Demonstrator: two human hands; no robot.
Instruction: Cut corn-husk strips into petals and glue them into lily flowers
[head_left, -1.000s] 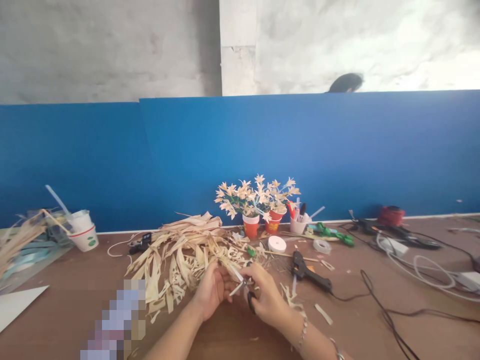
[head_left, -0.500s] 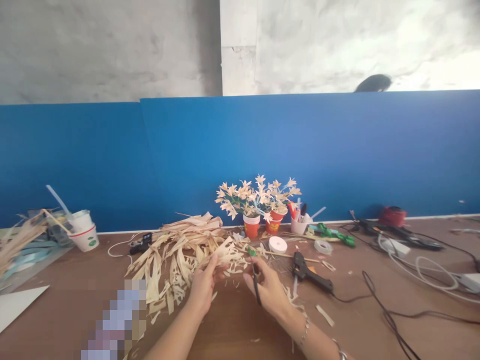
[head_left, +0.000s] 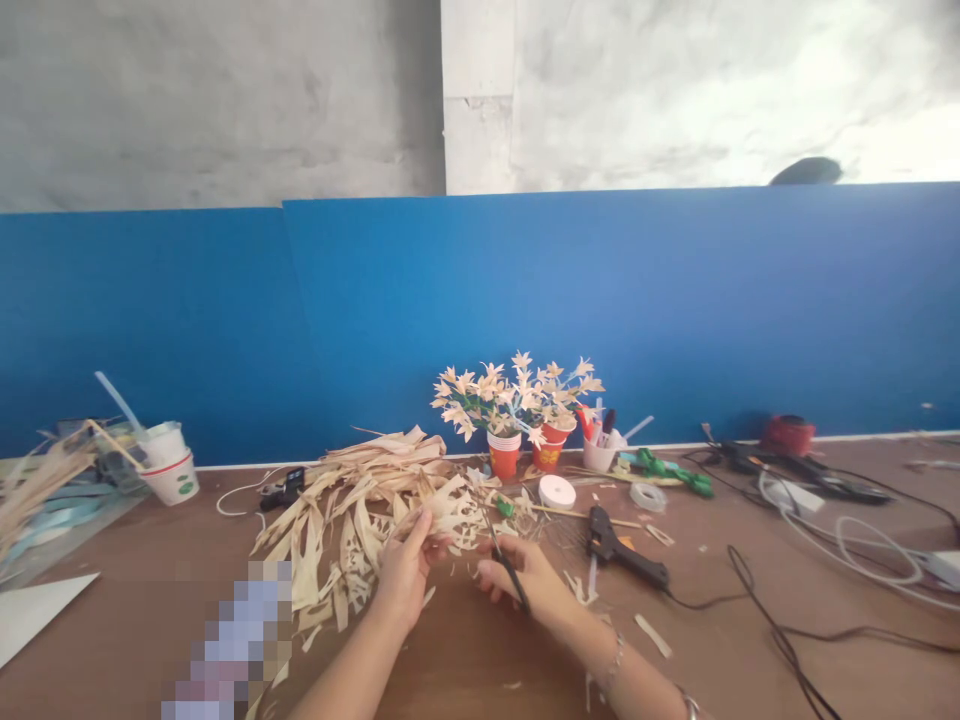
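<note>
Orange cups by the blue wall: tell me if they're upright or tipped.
Upright: both orange cups stand on the table, mouths up, holding flower stems.

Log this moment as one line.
left hand: holds husk strip | right hand: holds scissors | glue gun: on table

Red paper cups (head_left: 503, 455) holding flowers: two; white cup of pens (head_left: 598, 451): one; stacked white cups (head_left: 169, 465) at far left: one stack; tape rolls (head_left: 556, 490): two; black glue gun (head_left: 621, 548): one; scissors (head_left: 508, 568): one pair; hands: two
</note>
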